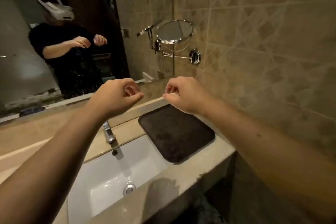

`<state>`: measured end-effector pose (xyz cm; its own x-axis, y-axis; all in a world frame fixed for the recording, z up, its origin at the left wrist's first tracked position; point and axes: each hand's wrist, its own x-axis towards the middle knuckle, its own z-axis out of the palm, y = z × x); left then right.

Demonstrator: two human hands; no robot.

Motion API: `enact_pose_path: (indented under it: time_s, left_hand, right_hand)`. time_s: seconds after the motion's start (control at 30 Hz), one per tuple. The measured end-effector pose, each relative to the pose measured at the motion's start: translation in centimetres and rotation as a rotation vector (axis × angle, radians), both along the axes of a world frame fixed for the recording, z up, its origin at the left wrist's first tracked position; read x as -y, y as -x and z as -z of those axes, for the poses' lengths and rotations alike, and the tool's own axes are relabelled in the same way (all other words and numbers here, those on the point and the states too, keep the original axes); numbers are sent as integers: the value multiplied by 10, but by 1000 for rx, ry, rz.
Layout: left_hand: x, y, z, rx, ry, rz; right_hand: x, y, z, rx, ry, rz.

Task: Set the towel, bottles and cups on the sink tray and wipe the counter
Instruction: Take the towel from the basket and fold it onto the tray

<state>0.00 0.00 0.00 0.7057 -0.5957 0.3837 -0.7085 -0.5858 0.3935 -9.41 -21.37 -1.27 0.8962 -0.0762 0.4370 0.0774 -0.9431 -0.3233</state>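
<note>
head | L hand (116, 96) & R hand (183, 94) loosely curled, holding nothing, above counter | tray (196, 143) bare by wall

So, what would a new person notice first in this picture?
First, the two bare hands, left hand and right hand, raised side by side over the counter, fingers loosely curled, holding nothing. Below the right one lies the dark rounded rectangular tray, beside the white sink basin.

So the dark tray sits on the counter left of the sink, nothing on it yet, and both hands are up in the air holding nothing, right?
Not quite: the head view shows the dark tray right of the sink, not left. The rest holds: nothing lies on it, and the left hand and right hand hover holding nothing.
</note>
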Motion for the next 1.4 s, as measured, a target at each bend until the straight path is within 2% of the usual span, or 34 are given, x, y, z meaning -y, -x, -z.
enact_pose_path:
  time_s: [0.3,0.57,0.83,1.0,1.23,1.4]
  left_hand:
    - [45,50,103,-213,-216,407]
    - [101,182,188,-350,-330,807]
    - [147,365,224,-351,-559,1111]
    - [159,514,242,-328,-639,1253]
    - [162,732,273,-283,-750,1429]
    - [175,860,288,-279,-810,1547]
  right_hand:
    - [-15,135,108,-265,-194,483]
    - [-46,313,181,-439,-413,814]
    - [-89,518,222,-416,-643,1171]
    - [-127,666,245,-369,-742,1349]
    - [-180,872,273,-367,-855,1542]
    - [-193,988,282,-382,-928,1651]
